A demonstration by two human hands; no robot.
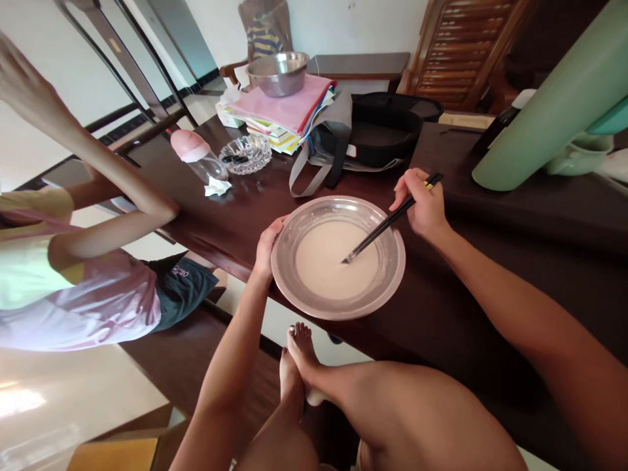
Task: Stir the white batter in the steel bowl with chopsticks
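Note:
A wide metal bowl (338, 310) with a pale, milky batter (328, 265) in it rests at the edge of the dark table. My left hand (268, 247) grips the bowl's left rim, its thumb and fingers partly hidden by the rim. Held in my right hand (422, 204) is a pair of black chopsticks (380, 227), slanting down to the left. Their tips dip into the batter near the middle of the bowl.
Behind the bowl lie a black and grey bag (373, 134), a glass ashtray (246, 154), a pink-capped bottle (196, 152) and crumpled tissue (216, 187). A smaller steel bowl (279, 80) tops a book stack. Right stands a green cylinder (544, 111). Another person (98, 281) leans at left.

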